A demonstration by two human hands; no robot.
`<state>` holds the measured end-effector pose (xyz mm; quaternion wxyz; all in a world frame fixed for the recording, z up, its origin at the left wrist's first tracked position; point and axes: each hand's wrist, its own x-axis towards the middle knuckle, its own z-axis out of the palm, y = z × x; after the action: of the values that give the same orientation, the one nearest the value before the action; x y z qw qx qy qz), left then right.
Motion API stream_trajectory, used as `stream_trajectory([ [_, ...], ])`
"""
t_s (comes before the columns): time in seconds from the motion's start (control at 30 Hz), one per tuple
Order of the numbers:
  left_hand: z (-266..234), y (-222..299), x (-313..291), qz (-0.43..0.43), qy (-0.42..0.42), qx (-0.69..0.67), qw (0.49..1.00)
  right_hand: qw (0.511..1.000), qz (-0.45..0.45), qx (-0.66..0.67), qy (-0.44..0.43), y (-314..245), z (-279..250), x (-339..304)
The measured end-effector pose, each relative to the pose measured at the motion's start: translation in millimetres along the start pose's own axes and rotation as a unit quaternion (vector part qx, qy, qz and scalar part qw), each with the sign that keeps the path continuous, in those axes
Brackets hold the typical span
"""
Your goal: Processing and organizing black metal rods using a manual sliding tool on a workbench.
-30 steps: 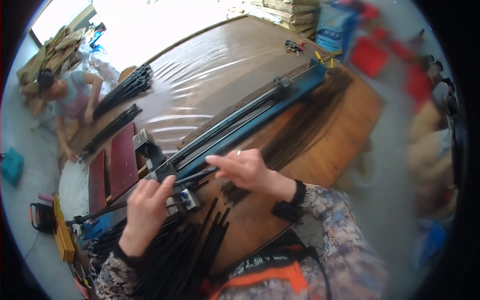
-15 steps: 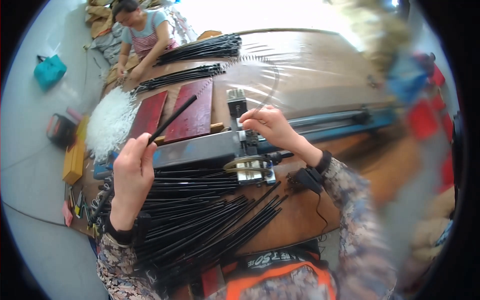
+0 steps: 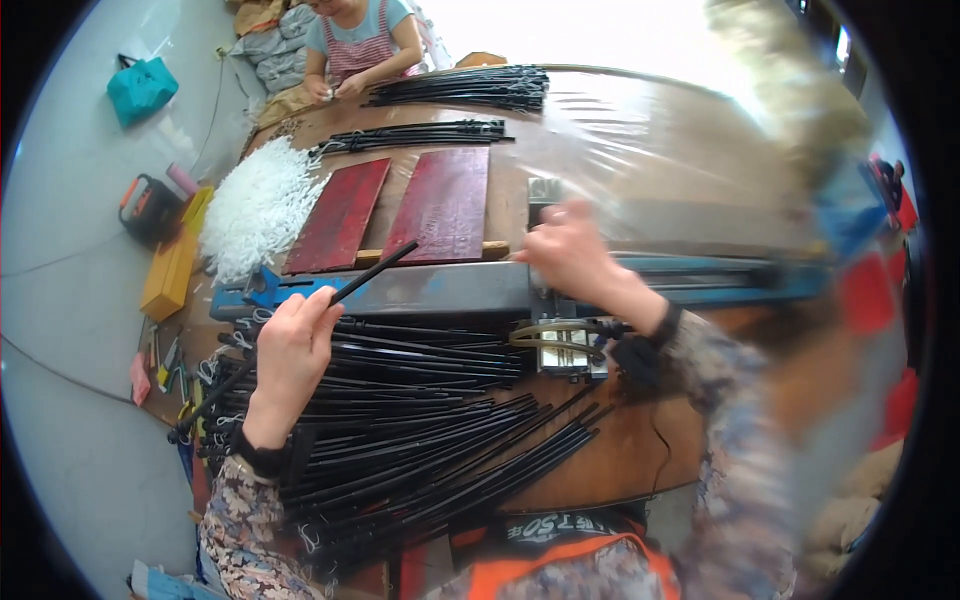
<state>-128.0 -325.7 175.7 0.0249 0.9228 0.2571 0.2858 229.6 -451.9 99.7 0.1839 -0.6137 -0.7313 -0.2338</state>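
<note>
My left hand (image 3: 294,345) is closed round a slim black tube (image 3: 375,272). Its bare end points up and right over the grey metal rail (image 3: 440,290), and its other end slants down toward the lower left. My right hand (image 3: 578,255), blurred by motion, has curled fingers and hovers above the rail beside a small metal fixture (image 3: 563,352). What it grips, if anything, cannot be made out. Below my hands, many similar black tubes (image 3: 420,440) lie fanned out on the brown table, some with white loops at their left ends.
Two dark red boards (image 3: 440,205) lie behind the rail, beside a heap of short white pieces (image 3: 262,205). Farther back are bundles of black rods (image 3: 460,88), and a co-worker in a striped apron (image 3: 362,55) handles something small. A yellow box (image 3: 172,262) stands at the left edge.
A thin coiled spring ran from the tube's end toward my right hand; now it no longer shows. The view has shifted, and the tube's end now sits lower, nearer the rail.
</note>
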Motion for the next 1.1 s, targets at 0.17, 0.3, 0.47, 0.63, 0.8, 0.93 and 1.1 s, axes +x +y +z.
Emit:
stream_trajectory([
  [0.17, 53, -21, -7, 0.01, -0.019, 0.036, 0.999, 0.993, 0.08, -0.067, 0.048, 90, -16, -133],
  [0.3, 126, 21, 40, 0.149, -0.032, -0.035, 0.988, 0.975, 0.201, -0.098, 0.018, 107, -89, -195],
  [0.47, 203, 66, 80, 0.178, -0.017, -0.065, 0.982, 0.974, 0.171, -0.149, 0.008, 141, -83, -227],
  [0.63, 208, 60, 71, 0.174, 0.007, -0.116, 0.978, 0.973, 0.209, -0.077, 0.055, 140, -60, -237],
  [0.8, 211, 67, 65, 0.13, -0.016, -0.153, 0.979, 0.965, 0.243, -0.101, 0.0, 133, -61, -236],
  [0.93, 209, 68, 69, 0.128, -0.029, -0.181, 0.975, 0.964, 0.181, -0.191, 0.048, 150, -59, -266],
  [1.1, 205, 73, 72, 0.136, -0.056, -0.098, 0.984, 0.981, 0.183, -0.049, 0.028, 74, -80, -212],
])
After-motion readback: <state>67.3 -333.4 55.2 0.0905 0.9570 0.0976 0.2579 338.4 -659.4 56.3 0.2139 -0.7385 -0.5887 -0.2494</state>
